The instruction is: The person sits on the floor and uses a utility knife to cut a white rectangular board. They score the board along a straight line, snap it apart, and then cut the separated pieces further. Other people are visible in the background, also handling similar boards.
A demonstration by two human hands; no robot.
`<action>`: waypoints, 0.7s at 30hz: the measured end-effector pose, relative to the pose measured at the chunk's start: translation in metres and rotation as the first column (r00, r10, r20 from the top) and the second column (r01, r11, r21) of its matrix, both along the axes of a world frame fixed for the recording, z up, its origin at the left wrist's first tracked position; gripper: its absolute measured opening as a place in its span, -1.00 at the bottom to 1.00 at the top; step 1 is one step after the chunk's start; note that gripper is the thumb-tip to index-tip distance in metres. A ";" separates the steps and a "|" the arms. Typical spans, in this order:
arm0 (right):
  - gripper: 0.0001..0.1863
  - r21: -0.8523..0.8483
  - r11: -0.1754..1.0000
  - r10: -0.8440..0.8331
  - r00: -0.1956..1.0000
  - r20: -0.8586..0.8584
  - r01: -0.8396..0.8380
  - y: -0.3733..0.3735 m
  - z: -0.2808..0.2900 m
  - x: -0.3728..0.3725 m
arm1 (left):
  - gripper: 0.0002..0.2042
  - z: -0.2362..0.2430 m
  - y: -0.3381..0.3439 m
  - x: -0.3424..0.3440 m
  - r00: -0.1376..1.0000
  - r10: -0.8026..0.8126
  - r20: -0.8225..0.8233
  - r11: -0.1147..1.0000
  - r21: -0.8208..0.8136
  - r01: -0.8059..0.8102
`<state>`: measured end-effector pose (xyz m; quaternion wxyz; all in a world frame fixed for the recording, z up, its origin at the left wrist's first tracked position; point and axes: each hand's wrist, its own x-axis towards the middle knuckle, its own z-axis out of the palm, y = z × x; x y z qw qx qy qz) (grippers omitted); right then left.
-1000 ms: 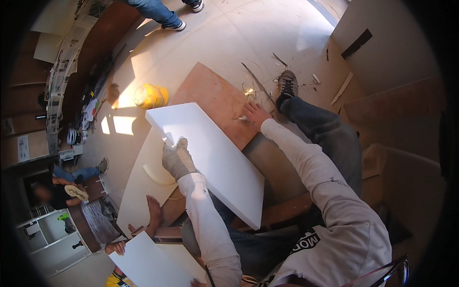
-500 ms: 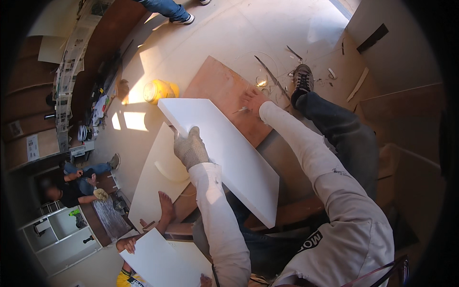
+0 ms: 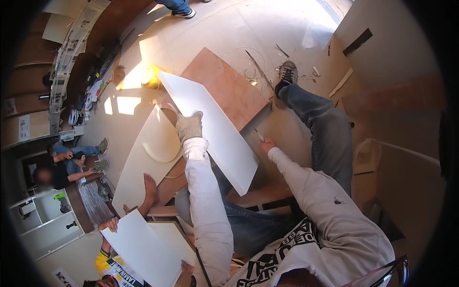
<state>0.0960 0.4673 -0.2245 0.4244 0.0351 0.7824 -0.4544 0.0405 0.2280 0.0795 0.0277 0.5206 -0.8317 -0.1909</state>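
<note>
My left hand, in a grey knitted glove, grips a long white panel by its left edge. The panel stands tilted before me, its broad white face turned up. A thin pale strip shows beside the glove. My bare right hand is closed to the right of the panel, apart from it. From its fingers sticks a small thin pointed tool, too small to tell its kind. Beyond the panel lies a reddish-brown board on the floor. A pale board with a curved strip lies to the left.
A yellow tub stands past the panel's far end. Offcuts litter the floor near my shoe. At lower left a co-worker holds another white panel. Another person sits farther left, by a white shelf unit.
My right hand has come off the brown board and back toward me, now closed round the small tool. The white panel has tilted up more steeply, still in my left hand.
</note>
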 end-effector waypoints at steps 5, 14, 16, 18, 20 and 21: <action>-0.60 -0.142 0.989 0.026 0.915 0.402 0.035 -0.003 0.016 0.020 | -0.59 0.003 0.012 0.014 0.996 0.027 -0.088 0.999 0.036 -0.024; -0.52 0.059 0.998 0.010 0.911 -0.412 0.015 -0.040 0.022 -0.037 | -0.63 0.010 0.009 -0.013 0.996 0.034 -0.082 0.999 0.008 -0.034; -0.50 0.087 0.991 -0.051 0.881 -0.470 0.103 -0.059 0.027 -0.063 | -0.63 0.007 0.007 -0.019 0.996 0.045 -0.079 0.999 0.021 -0.044; -0.51 0.077 0.996 0.000 0.877 -0.481 0.043 -0.079 0.028 -0.097 | -0.63 0.000 0.008 -0.022 0.991 0.079 -0.104 0.995 0.074 -0.072; -0.50 0.087 0.990 0.133 0.927 -0.350 -0.109 -0.095 0.028 -0.128 | -0.65 -0.006 0.009 -0.025 0.998 0.008 -0.070 0.995 -0.095 -0.015; -0.53 0.144 0.981 0.180 0.903 -0.391 -0.133 -0.103 0.028 -0.139 | -0.66 -0.008 0.009 -0.027 1.000 -0.022 -0.020 0.988 -0.154 0.019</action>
